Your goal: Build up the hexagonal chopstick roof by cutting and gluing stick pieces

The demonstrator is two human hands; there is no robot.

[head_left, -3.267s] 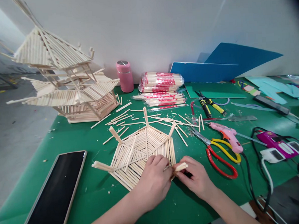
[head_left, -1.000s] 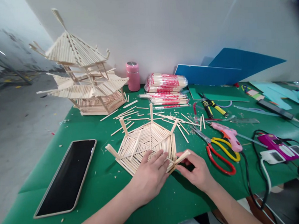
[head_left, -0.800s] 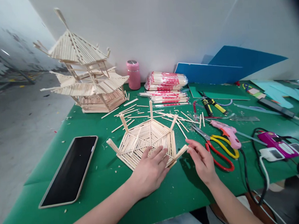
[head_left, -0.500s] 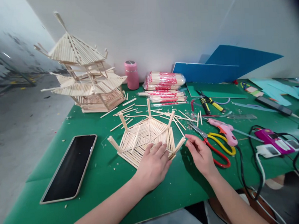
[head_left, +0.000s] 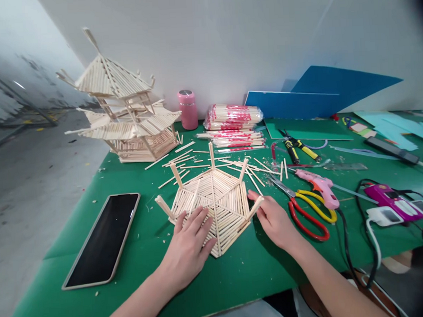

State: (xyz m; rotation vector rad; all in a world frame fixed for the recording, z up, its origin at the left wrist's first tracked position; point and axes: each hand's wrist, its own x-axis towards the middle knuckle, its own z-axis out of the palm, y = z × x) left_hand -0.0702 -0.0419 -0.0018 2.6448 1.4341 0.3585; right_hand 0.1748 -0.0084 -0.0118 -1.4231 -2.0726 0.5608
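A hexagonal roof panel (head_left: pixel 217 203) made of wooden sticks lies on the green table mat (head_left: pixel 138 257), with short posts rising from its corners. My left hand (head_left: pixel 190 242) rests flat on the panel's near left part, fingers spread and open. My right hand (head_left: pixel 274 219) sits at the panel's right corner, fingertips touching the slanted corner post (head_left: pixel 255 207), holding nothing I can make out.
A stick pagoda model (head_left: pixel 124 120) stands at the back left, and a black phone (head_left: pixel 102 240) lies near the left edge. Loose sticks (head_left: pixel 183 160), wrapped chopstick packs (head_left: pixel 232 117), a pink cup (head_left: pixel 188 109), red-yellow scissors (head_left: pixel 308 210), a pink glue gun (head_left: pixel 319 186), pliers (head_left: pixel 298 147) and cables (head_left: pixel 371 226) crowd the right.
My left hand slid leftward over the panel and spread flat. My right hand let go of the corner post it pinched and now only touches it. The panel appears turned.
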